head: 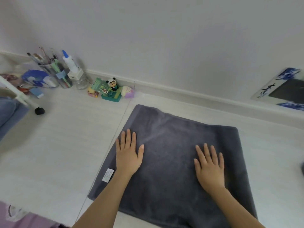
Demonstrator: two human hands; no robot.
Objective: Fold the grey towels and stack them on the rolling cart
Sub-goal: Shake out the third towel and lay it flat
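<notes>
A dark grey towel lies flat on the pale floor, folded into a broad rectangle, with a white label at its left edge. My left hand rests palm down on the towel's left part, fingers spread. My right hand presses flat on the right part, fingers spread too. Neither hand holds anything. At the far left, a white leg of the rolling cart ends in a black caster; the cart's shelves are out of view.
Along the wall stand clear cups of brushes and pens, a glass bottle, and small toy figures. A blue-and-white framed board leans at the right. Blue fabric lies at the left edge, purple fabric at the bottom left.
</notes>
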